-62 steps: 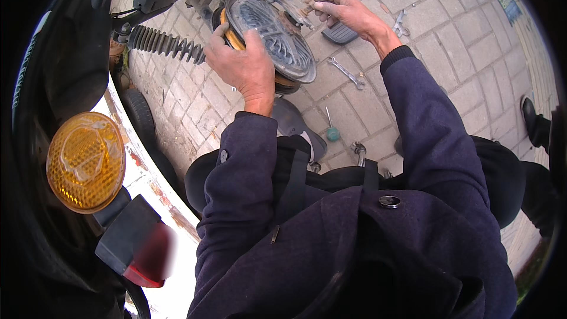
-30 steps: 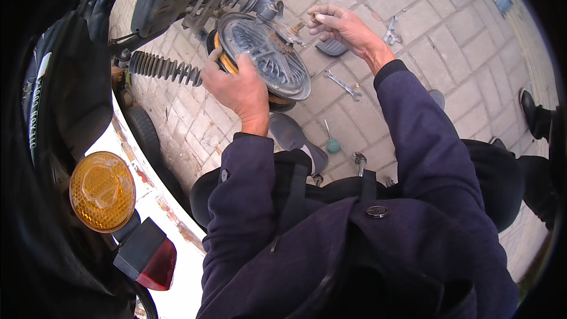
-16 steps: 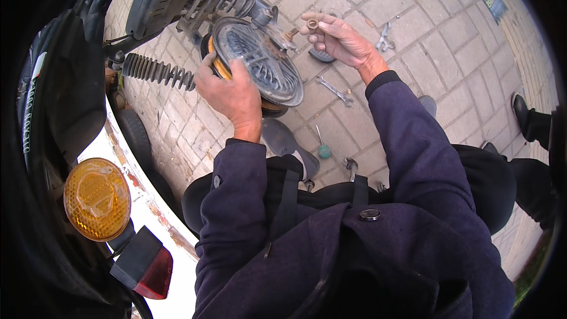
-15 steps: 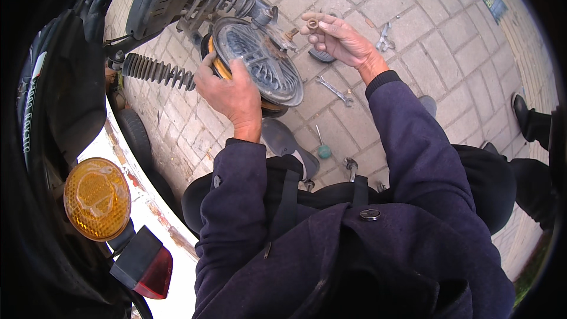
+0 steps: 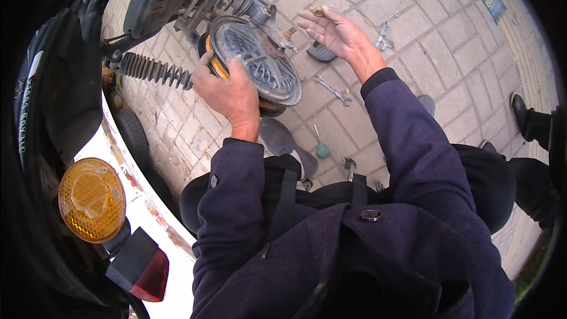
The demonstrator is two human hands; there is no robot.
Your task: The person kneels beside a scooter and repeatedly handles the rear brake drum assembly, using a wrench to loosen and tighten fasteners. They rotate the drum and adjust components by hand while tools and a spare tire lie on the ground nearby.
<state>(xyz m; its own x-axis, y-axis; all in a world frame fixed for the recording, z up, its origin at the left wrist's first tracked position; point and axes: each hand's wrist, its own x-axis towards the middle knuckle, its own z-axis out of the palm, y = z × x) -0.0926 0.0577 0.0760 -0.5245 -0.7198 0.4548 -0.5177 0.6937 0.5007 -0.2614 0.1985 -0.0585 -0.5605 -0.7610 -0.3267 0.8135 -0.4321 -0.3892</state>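
Note:
My left hand grips the near edge of a round, dusty black wheel hub, thumb on its ribbed face and fingers over the yellow-orange rim. From the hub's centre a threaded axle sticks out toward my right hand. Pinched between thumb and forefinger of my right hand is a small brownish nut, clear of the axle end. The other fingers of that hand are stretched out.
A coil-spring shock absorber and the vehicle's dark frame are at left, with an amber reflector below. On the paving lie an open-end wrench, more wrenches, a black pedal-like block and a green-handled screwdriver. Another person's shoe is at right.
My right hand has turned and its fingers have spread, with the nut now tipped on edge and slightly higher. The left hand keeps its hold on the hub.

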